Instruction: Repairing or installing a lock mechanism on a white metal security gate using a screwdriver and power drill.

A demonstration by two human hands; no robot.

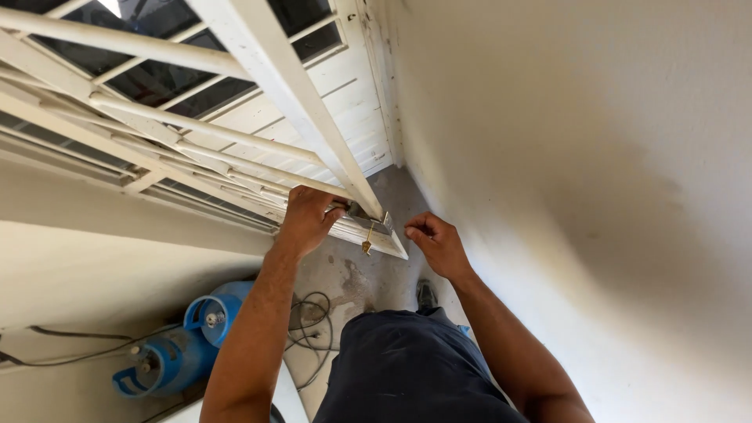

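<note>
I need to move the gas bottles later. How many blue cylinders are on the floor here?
2. Both lie at lower left beside the left forearm: one blue cylinder nearer the wall, the other just right of it. Others may be hidden.

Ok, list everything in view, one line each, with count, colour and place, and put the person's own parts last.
window grille: one, white, upper left, swung out from the wall
grille corner plate: one, white, centre, between the hands
small hanging piece: one, brass-coloured, under the corner plate
gas cylinders: two, blue, floor at lower left
cables: several, dark, floor beside the cylinders
wall: one, off-white, right
shoe: one, dark, floor at centre
trousers: dark blue, bottom centre
left hand: gripping the grille's lower bar
right hand: fingers curled, beside the corner plate
</note>
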